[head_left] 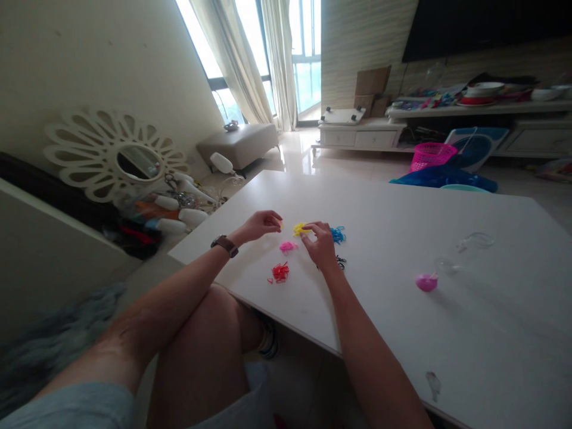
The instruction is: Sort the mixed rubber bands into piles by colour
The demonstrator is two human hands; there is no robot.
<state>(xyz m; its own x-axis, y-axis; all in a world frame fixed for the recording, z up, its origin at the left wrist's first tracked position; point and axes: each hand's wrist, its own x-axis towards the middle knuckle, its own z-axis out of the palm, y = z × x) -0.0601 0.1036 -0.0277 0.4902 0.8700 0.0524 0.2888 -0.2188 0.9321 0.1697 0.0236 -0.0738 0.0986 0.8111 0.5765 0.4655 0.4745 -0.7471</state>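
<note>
On a white, smooth-topped rectangular table, five small heaps of coloured loop-like pieces are laid out. A small yellow loop is pinched at the fingertips of the left hand, whose thumb and forefinger are brought together. The right hand is held at the right edge of the yellow heap; whether its fingertips are closed on a piece cannot be told. Between the hands, on the near side of the yellow heap, the pink heap is placed, with the red heap closer to the table's edge. The blue heap and the black heap are partly hidden by the right hand and wrist. A brown-strapped wristwatch is worn on the left wrist; its dial cannot be read. Farther right, a rounded pink object is seen. Any lettering on the wide black television is too small to be made out.
</note>
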